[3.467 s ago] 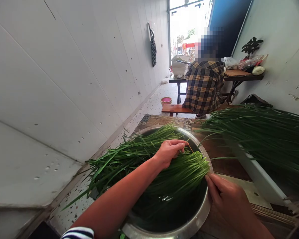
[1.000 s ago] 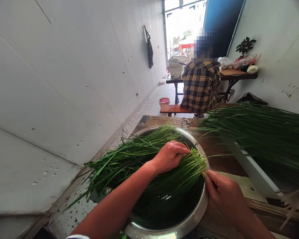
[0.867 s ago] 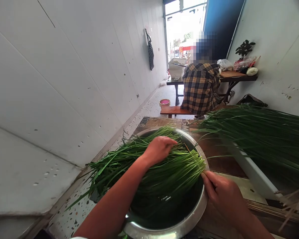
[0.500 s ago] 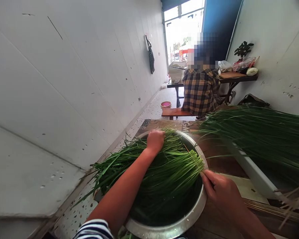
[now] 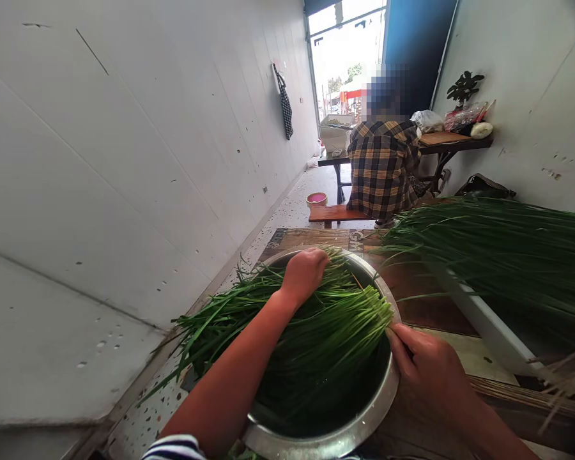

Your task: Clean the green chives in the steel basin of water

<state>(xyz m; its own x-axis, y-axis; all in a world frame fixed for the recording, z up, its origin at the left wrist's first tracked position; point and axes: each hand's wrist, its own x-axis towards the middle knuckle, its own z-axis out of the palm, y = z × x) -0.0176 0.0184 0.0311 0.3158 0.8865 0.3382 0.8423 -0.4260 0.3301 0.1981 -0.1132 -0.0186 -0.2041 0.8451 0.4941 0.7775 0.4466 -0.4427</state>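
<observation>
Long garlic chives fill a round metal basin, their pale cut ends to the right and their leaves hanging over the left rim. My left hand reaches across the basin, its fingers closed around the far chives near their pale ends; the fingertips are partly hidden. At the right rim, my right hand pinches the cut ends of the nearer chives between thumb and forefinger.
The basin stands on a wooden tabletop. More chives lie on a white container at right. A person in a plaid shirt sits on a bench ahead. A white wall runs along the left.
My left hand has shifted slightly right along the far chives' pale ends. My right hand stays almost in place at the basin rim. The camera view has turned slightly.
</observation>
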